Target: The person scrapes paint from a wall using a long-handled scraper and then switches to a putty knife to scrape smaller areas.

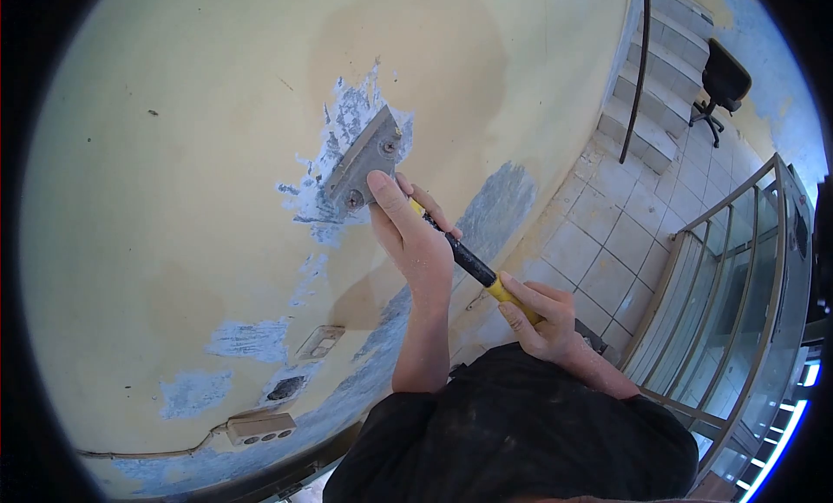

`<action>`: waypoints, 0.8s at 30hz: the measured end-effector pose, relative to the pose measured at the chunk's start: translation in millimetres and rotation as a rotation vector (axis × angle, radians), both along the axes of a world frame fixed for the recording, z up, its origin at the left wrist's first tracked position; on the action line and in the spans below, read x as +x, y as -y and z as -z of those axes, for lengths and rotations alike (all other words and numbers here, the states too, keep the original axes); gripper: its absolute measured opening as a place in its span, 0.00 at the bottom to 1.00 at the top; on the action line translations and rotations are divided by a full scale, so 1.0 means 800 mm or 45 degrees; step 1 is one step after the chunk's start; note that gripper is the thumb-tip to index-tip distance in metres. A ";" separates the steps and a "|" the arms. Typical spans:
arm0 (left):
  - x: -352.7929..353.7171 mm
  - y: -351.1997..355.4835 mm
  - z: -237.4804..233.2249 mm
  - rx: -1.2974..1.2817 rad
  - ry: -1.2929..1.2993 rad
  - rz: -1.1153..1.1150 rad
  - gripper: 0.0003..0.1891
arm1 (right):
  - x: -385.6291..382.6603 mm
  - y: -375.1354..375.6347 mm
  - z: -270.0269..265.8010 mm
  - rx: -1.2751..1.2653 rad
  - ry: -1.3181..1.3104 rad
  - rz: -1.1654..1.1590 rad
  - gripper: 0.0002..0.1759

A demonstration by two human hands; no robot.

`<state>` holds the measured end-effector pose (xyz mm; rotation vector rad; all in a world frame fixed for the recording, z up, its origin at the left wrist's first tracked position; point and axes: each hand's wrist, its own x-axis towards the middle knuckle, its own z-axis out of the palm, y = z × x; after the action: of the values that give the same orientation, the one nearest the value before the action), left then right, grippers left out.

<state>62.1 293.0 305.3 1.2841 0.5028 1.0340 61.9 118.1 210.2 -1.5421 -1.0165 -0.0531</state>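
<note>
A paint scraper [364, 160] with a wide grey metal blade and a black and yellow handle presses flat against a yellow wall [173, 156]. Around the blade the yellow paint is stripped to a blue-grey patch [343, 121]. My left hand [408, 234] grips the handle just behind the blade, with the thumb laid on the blade's lower corner. My right hand [542, 316] is closed around the yellow end of the handle, lower and to the right. Both forearms reach up from my dark shirt.
More scraped patches [247, 338] show low on the wall, beside wall sockets [260, 427] and a switch plate [319, 340]. At right lie a tiled floor [599, 243], steps [659, 78], a black office chair [720, 82] and a glass display case [737, 295].
</note>
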 end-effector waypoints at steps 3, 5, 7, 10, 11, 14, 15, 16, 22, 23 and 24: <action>0.003 -0.001 -0.002 0.014 0.031 0.024 0.27 | 0.004 -0.001 0.001 0.024 -0.001 -0.008 0.28; 0.004 0.002 -0.005 0.000 0.027 0.001 0.27 | 0.006 -0.002 0.000 0.032 -0.013 -0.024 0.27; 0.006 0.002 -0.007 -0.011 0.023 -0.016 0.27 | 0.008 -0.001 0.001 0.034 -0.015 -0.032 0.27; 0.007 0.001 -0.007 -0.022 0.008 -0.026 0.28 | 0.011 0.000 0.002 0.031 -0.016 -0.040 0.27; 0.008 0.001 -0.007 -0.010 0.020 -0.018 0.28 | 0.012 -0.001 0.002 0.026 -0.013 -0.043 0.27; 0.011 0.000 -0.008 0.012 0.039 -0.011 0.28 | 0.016 -0.002 0.005 0.029 0.009 -0.044 0.27; 0.012 0.000 -0.009 0.021 0.042 -0.013 0.28 | 0.018 -0.003 0.006 0.030 0.011 -0.042 0.27; 0.013 0.000 -0.009 0.022 0.045 -0.012 0.28 | 0.019 -0.004 0.006 0.034 0.017 -0.041 0.27; 0.021 0.003 -0.017 0.048 0.063 -0.007 0.28 | 0.027 -0.007 -0.001 0.081 0.073 -0.012 0.27; 0.023 0.005 -0.022 0.031 0.063 -0.015 0.28 | 0.029 -0.006 -0.004 0.092 0.073 -0.008 0.27; 0.027 0.007 -0.027 0.012 0.063 -0.025 0.28 | 0.032 -0.006 -0.008 0.092 0.073 -0.007 0.27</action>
<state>83.5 287.1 327.0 1.2612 0.4744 1.0830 87.2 122.7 216.9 -1.4791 -1.0532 -0.1296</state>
